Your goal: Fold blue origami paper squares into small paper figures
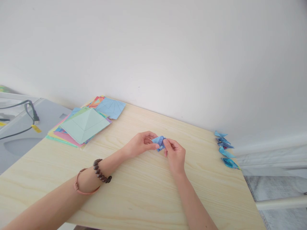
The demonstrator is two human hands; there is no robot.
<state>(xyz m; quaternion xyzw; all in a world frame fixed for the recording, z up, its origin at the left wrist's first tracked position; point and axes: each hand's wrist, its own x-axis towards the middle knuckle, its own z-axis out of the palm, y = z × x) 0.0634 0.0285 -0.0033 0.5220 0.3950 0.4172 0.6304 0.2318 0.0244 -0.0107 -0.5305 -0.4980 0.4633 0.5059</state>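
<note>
- I'm pinching the blue folded paper (pixel 158 141) from both sides: my left hand (pixel 140 145) is clamping its nine o'clock end, my right hand (pixel 177 155) its three o'clock end, thumb pressing.
- It's sitting between my hands over the counter (pixel 134 195); I'm judging it partly folded, its shape looking unfinished.
- Towards three o'clock, five folded blue pieces (pixel 225 146) are lying in a row, apparently done.
- Between nine and ten o'clock, flat paper sheets (pixel 85 124) are lying piled, seemingly unfolded.
</note>
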